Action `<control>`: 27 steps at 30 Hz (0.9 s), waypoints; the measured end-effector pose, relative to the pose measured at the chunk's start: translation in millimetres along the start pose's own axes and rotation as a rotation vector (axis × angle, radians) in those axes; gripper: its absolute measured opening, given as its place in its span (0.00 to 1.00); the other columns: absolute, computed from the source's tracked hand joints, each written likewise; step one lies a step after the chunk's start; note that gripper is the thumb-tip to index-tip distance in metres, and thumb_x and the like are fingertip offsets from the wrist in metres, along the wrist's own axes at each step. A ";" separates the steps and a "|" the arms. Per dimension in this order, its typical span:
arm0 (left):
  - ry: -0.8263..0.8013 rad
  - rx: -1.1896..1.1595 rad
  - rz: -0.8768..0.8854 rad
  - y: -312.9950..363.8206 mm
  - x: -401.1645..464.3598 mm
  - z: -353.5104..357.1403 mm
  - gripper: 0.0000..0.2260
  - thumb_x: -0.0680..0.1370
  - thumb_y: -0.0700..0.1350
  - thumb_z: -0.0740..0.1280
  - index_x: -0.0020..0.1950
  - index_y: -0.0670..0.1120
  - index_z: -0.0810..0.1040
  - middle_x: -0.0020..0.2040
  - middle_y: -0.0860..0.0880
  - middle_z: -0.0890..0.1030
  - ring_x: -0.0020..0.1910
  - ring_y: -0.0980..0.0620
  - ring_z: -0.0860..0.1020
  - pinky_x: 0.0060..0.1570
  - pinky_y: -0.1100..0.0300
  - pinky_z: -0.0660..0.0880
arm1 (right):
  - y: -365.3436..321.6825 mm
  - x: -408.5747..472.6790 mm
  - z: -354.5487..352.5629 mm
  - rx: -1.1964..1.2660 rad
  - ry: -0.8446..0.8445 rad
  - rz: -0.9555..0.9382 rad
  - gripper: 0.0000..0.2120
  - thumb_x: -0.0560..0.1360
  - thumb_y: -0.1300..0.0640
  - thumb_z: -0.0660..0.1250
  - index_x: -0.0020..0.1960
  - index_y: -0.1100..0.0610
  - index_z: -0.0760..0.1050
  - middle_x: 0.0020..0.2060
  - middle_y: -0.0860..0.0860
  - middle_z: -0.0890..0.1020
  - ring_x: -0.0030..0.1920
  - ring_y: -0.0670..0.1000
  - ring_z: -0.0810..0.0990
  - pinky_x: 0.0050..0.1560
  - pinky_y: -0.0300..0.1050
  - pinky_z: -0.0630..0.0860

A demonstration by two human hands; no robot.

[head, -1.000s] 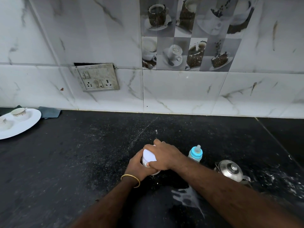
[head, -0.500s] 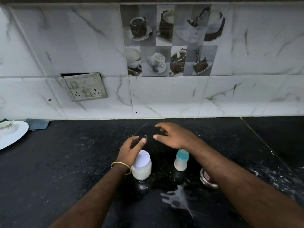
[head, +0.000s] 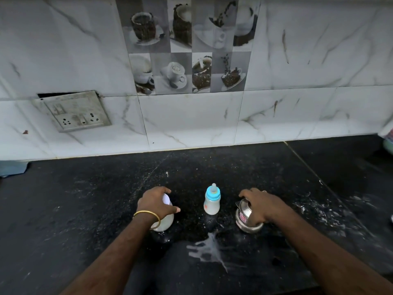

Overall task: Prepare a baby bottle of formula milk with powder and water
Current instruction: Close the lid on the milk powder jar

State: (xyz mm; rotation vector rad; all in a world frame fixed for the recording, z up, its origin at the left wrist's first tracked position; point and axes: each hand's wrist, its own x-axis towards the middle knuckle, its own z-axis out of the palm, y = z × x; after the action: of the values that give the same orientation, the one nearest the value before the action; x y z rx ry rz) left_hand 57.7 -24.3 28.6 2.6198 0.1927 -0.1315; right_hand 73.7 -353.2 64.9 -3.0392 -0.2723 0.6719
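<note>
A small baby bottle with a blue collar and teat stands upright on the black counter, holding pale liquid. To its left is a white powder jar with a white lid; my left hand rests over its top and grips it. On the bottle's right a small steel kettle sits on the counter, with my right hand clasped over its lid and body. The bottle stands free between both hands, touched by neither.
A whitish wet spill lies on the counter just in front of the bottle. White powder is scattered at the right. A socket plate hangs on the tiled wall. A blue cloth lies at the far left.
My right hand moved from above the jar, past the bottle, onto the steel kettle. My left hand came down over the jar's lid. The camera tilted up and shifted right, so the white plate left view.
</note>
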 end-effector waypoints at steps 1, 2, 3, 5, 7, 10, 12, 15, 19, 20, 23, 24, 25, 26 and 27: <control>0.009 0.002 0.001 -0.5 0.4 0.9 0.32 0.63 0.62 0.77 0.65 0.54 0.76 0.66 0.54 0.76 0.67 0.49 0.73 0.66 0.49 0.71 | -0.3 -0.1 1.1 0.011 0.026 0.005 0.44 0.59 0.47 0.75 0.72 0.47 0.62 0.64 0.49 0.72 0.58 0.54 0.77 0.54 0.50 0.78; 0.010 0.005 -0.002 -0.8 0.3 1.4 0.32 0.63 0.62 0.77 0.65 0.54 0.76 0.66 0.54 0.77 0.66 0.49 0.73 0.66 0.49 0.72 | -1.3 -0.1 2.3 0.031 0.051 0.015 0.41 0.60 0.46 0.74 0.70 0.47 0.64 0.62 0.49 0.74 0.57 0.53 0.77 0.53 0.50 0.78; 0.011 0.011 -0.002 -0.6 0.3 1.5 0.32 0.63 0.62 0.76 0.64 0.55 0.76 0.66 0.54 0.77 0.66 0.49 0.73 0.65 0.49 0.72 | -2.7 0.3 3.4 0.058 0.079 0.031 0.37 0.60 0.44 0.73 0.66 0.47 0.66 0.59 0.49 0.74 0.56 0.53 0.77 0.53 0.50 0.78; 0.013 0.023 -0.007 -0.2 0.6 2.1 0.31 0.63 0.62 0.76 0.64 0.55 0.76 0.65 0.54 0.77 0.66 0.49 0.74 0.65 0.49 0.73 | -6.8 1.9 3.6 0.110 0.121 0.083 0.31 0.61 0.39 0.71 0.60 0.48 0.69 0.56 0.49 0.75 0.54 0.53 0.77 0.52 0.50 0.77; 0.021 0.031 -0.014 0.6 0.5 2.5 0.31 0.63 0.62 0.76 0.63 0.56 0.76 0.65 0.54 0.77 0.65 0.49 0.74 0.64 0.49 0.73 | -12.2 4.2 2.6 0.146 0.142 0.133 0.31 0.61 0.34 0.70 0.58 0.49 0.69 0.54 0.49 0.75 0.54 0.53 0.77 0.52 0.50 0.77; 0.032 0.048 -0.022 2.5 -0.5 3.3 0.30 0.64 0.61 0.76 0.64 0.55 0.76 0.65 0.54 0.77 0.65 0.49 0.74 0.64 0.50 0.73 | -19.6 8.1 2.4 0.153 0.172 0.164 0.33 0.62 0.33 0.70 0.60 0.51 0.69 0.55 0.51 0.75 0.54 0.54 0.77 0.51 0.50 0.77; 0.035 0.054 -0.024 3.2 -0.9 3.5 0.30 0.64 0.61 0.76 0.64 0.55 0.76 0.65 0.54 0.77 0.65 0.49 0.74 0.63 0.50 0.73 | -22.5 10.0 2.4 0.139 0.181 0.181 0.35 0.63 0.32 0.70 0.62 0.52 0.69 0.57 0.51 0.75 0.56 0.54 0.77 0.52 0.50 0.77; 0.034 0.057 -0.025 3.3 -1.3 3.9 0.29 0.65 0.61 0.76 0.64 0.55 0.76 0.65 0.54 0.77 0.65 0.49 0.74 0.63 0.50 0.73 | -24.5 11.4 2.5 0.136 0.176 0.208 0.38 0.63 0.30 0.69 0.65 0.52 0.68 0.60 0.52 0.75 0.58 0.54 0.77 0.53 0.50 0.76; 0.037 0.057 -0.031 2.1 -1.2 4.3 0.29 0.65 0.61 0.75 0.64 0.55 0.76 0.65 0.54 0.77 0.65 0.49 0.74 0.63 0.49 0.73 | -23.4 12.1 8.1 0.136 0.172 0.222 0.39 0.63 0.30 0.70 0.66 0.52 0.68 0.60 0.52 0.75 0.58 0.55 0.77 0.52 0.50 0.76; 0.036 0.061 -0.031 2.0 -1.0 4.4 0.29 0.65 0.61 0.75 0.64 0.55 0.76 0.65 0.54 0.77 0.65 0.49 0.74 0.63 0.49 0.73 | -23.1 11.8 9.2 0.141 0.175 0.226 0.40 0.63 0.30 0.70 0.66 0.52 0.67 0.60 0.52 0.74 0.58 0.55 0.77 0.52 0.50 0.76; 0.033 0.065 -0.032 1.6 -0.7 4.9 0.29 0.65 0.61 0.75 0.64 0.55 0.76 0.65 0.54 0.77 0.65 0.48 0.73 0.63 0.49 0.73 | -22.7 11.9 11.2 0.147 0.183 0.229 0.40 0.63 0.29 0.69 0.66 0.52 0.67 0.61 0.53 0.74 0.59 0.55 0.77 0.52 0.51 0.76; 0.028 0.064 -0.033 2.1 -0.9 4.6 0.29 0.65 0.61 0.75 0.64 0.55 0.76 0.65 0.54 0.77 0.65 0.48 0.73 0.64 0.49 0.73 | -23.1 11.7 11.4 0.149 0.182 0.230 0.40 0.63 0.29 0.69 0.66 0.52 0.67 0.61 0.53 0.74 0.60 0.55 0.77 0.53 0.51 0.76; 0.022 0.062 -0.035 1.9 -0.7 4.7 0.30 0.65 0.62 0.75 0.64 0.55 0.76 0.65 0.54 0.77 0.65 0.48 0.73 0.64 0.49 0.73 | -22.9 11.9 12.0 0.153 0.181 0.229 0.40 0.63 0.29 0.69 0.66 0.52 0.67 0.62 0.53 0.74 0.60 0.55 0.76 0.53 0.51 0.76; 0.015 0.065 -0.040 2.2 -1.0 4.5 0.30 0.65 0.62 0.75 0.65 0.55 0.76 0.65 0.54 0.77 0.65 0.48 0.73 0.64 0.49 0.73 | -23.1 11.6 12.2 0.157 0.179 0.233 0.41 0.63 0.29 0.69 0.67 0.52 0.67 0.62 0.53 0.74 0.60 0.55 0.76 0.53 0.51 0.76; 0.008 0.059 -0.039 1.7 -0.3 4.8 0.30 0.65 0.62 0.75 0.65 0.55 0.75 0.65 0.54 0.77 0.66 0.48 0.73 0.64 0.49 0.73 | -22.8 12.2 13.0 0.163 0.180 0.231 0.41 0.63 0.29 0.68 0.67 0.52 0.66 0.62 0.53 0.74 0.60 0.56 0.76 0.53 0.51 0.76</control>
State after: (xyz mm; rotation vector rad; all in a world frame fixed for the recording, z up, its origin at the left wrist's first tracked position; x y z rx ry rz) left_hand 57.4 -28.2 25.4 2.6761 0.2465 -0.1425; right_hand 75.3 -328.8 49.2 -2.9707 0.1333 0.4004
